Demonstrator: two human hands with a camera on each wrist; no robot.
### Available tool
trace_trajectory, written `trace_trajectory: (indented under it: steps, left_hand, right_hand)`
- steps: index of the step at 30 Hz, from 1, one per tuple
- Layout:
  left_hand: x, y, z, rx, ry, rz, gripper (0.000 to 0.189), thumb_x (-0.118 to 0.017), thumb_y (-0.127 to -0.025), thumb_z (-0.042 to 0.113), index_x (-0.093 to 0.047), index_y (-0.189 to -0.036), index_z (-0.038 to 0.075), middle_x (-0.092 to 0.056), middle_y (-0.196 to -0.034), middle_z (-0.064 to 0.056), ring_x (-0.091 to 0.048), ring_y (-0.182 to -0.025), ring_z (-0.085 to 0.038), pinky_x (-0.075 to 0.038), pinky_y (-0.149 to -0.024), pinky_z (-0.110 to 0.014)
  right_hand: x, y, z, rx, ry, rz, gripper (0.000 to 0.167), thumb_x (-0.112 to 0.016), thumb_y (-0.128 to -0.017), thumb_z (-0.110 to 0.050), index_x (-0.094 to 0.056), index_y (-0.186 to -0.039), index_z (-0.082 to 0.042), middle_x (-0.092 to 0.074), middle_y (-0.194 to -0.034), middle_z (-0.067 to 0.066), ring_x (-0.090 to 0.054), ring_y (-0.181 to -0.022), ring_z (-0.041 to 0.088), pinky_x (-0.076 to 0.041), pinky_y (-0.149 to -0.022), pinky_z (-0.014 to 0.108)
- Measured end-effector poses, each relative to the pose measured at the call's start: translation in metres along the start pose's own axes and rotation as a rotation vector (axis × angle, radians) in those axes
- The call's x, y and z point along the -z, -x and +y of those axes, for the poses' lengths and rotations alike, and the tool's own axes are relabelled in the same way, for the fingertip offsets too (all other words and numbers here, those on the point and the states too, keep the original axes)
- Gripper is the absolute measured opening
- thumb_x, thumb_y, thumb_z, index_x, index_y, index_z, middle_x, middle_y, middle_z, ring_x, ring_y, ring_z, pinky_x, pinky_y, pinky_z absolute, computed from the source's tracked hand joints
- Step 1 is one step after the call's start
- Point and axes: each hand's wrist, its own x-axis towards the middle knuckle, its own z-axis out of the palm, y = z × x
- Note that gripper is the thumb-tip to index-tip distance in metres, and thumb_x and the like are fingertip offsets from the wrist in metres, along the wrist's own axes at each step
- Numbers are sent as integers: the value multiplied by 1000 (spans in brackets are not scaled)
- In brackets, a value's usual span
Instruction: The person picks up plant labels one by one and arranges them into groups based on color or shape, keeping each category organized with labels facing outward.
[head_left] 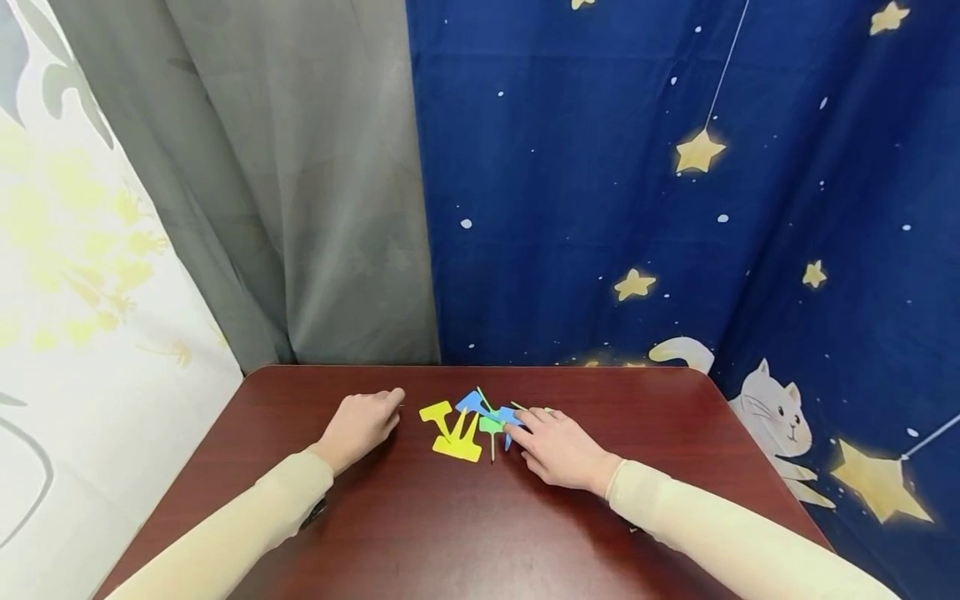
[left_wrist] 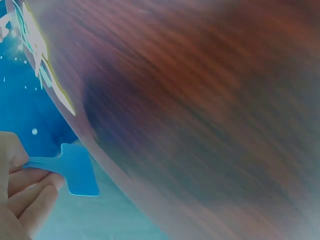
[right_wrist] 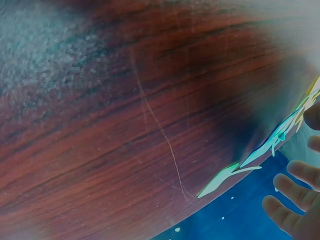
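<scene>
My left hand pinches a blue T-shaped plant label by its narrow stem between thumb and fingers; its wide head sticks out in the left wrist view. To its right lies a loose pile of such labels: yellow ones, a green one and blue ones, partly overlapping. Over the right side of the pile is my right hand, its fingers spread and partly hiding blue and green labels. In the right wrist view its fingers hold nothing, and a pale green label lies nearby.
The labels lie on a dark red wooden table with rounded far corners. Behind it hang a grey curtain and a blue star-patterned curtain. A patterned white surface borders the left side.
</scene>
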Motion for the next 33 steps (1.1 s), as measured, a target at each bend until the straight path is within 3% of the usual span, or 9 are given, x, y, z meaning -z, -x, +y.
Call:
trace_trajectory:
  steps: [9,17,26,33]
  left_hand:
    - [19,41,-23,56,0,9,20,-64,-85,4,-46,-92,8,-36,-59,5,-37,-44,-14,-36,-40,-33]
    - [35,67,-37,105,14,0,21,-65,-87,5,-47,-95,9,-39,-61,9,-36,-47,-10,-40,-45,-31]
    - [42,95,-39,139,79,-44,8,-59,-94,9,-51,-98,11,-57,-72,10,-51,-57,-3,-49,-51,-30]
    - [48,117,-39,183,135,-74,18,-66,-91,4,-51,-98,13,-58,-80,13,-51,-65,1,-49,-54,-27]
  right_hand:
    - [-4,-5,-6,1,-15,20,49,-68,-92,-32,-57,-138,-18,-59,-132,7,-57,-116,25,-53,-90,46]
    - [-3,-16,-8,-15,-30,47,47,-68,-92,-30,-59,-136,-17,-61,-127,6,-57,-119,28,-53,-88,47]
    - [-3,-21,-8,-32,-44,41,44,-65,-93,-28,-61,-136,-17,-62,-125,4,-57,-119,27,-53,-89,44]
    - [-7,-23,-9,-13,-41,55,44,-67,-93,-29,-62,-135,-17,-61,-120,3,-60,-110,25,-54,-85,42]
